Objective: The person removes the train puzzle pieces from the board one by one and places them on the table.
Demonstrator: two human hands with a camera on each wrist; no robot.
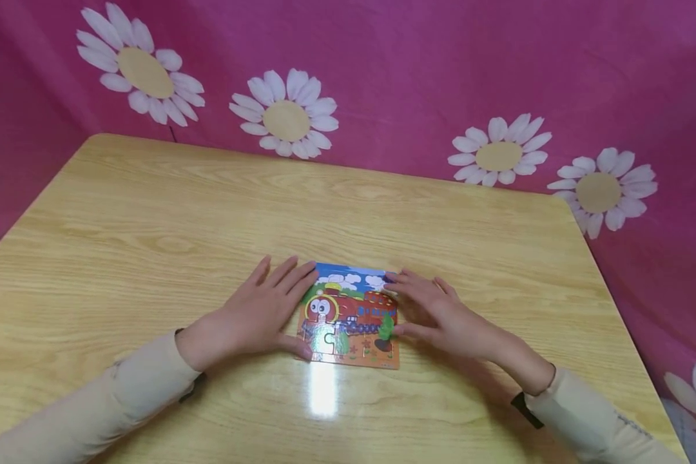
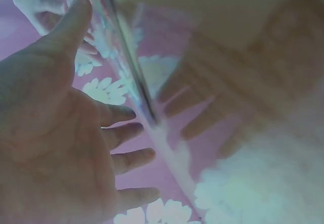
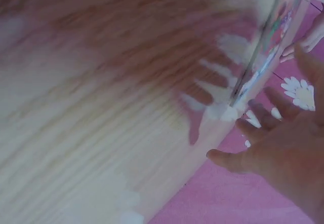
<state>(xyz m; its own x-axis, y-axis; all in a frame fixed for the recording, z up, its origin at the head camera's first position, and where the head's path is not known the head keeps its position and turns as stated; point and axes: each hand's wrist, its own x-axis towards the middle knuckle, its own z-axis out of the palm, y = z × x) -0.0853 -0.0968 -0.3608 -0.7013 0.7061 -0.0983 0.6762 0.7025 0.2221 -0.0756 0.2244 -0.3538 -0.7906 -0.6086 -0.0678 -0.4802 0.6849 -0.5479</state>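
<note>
Daisy-printed pink cloth (image 1: 391, 71) behind wooden table (image 1: 168, 270), glare (image 1: 323, 390) beside train puzzle (image 1: 354, 316) between wide-spread hands (image 1: 258, 312) (image 1: 443, 316)

Wears long cream-beige sleeves, matte and cloth-like, fairly close-fitting. Has light creases on the left sleeve (image 1: 110, 399), plus a small faint greyish mark (image 1: 116, 367) partway up. Carries a broken line of grey marks (image 1: 632, 424) along the right sleeve (image 1: 586, 419), too blurred to make out. Shows a narrow dark strap (image 1: 194, 388) sticking out by the left cuff (image 1: 180, 357) and a wider, flat black strap end (image 1: 526, 411) by the right cuff (image 1: 548, 390). Leaves left hand (image 1: 261, 312) and right hand (image 1: 441, 316) bare, with slim fingers (image 1: 283, 270).
</note>
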